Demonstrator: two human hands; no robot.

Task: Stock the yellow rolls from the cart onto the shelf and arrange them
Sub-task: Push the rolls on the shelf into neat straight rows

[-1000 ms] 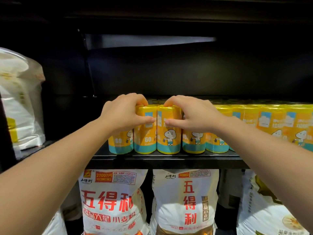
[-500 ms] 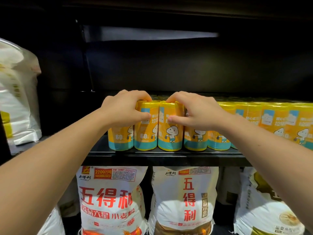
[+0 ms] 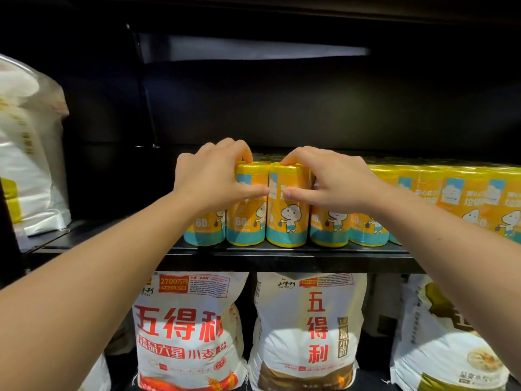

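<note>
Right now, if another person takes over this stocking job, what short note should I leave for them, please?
Left hand: grips the second roll from the row's left end, fingers over its top, thumb across its front.
Right hand: grips the third roll likewise.
Things: yellow rolls stand upright in a row along the shelf front; cart not in view.
Done: many rolls shelved.
Left: line up these two; remaining cart stock cannot be told.

Below the grip, slightly left, stands a white flour sack [image 3: 186,331] with red characters; touching its right side, a second sack [image 3: 307,328]; lower right, a green-printed sack [image 3: 445,348]; far left, level, a pale bag [image 3: 31,153]
</note>
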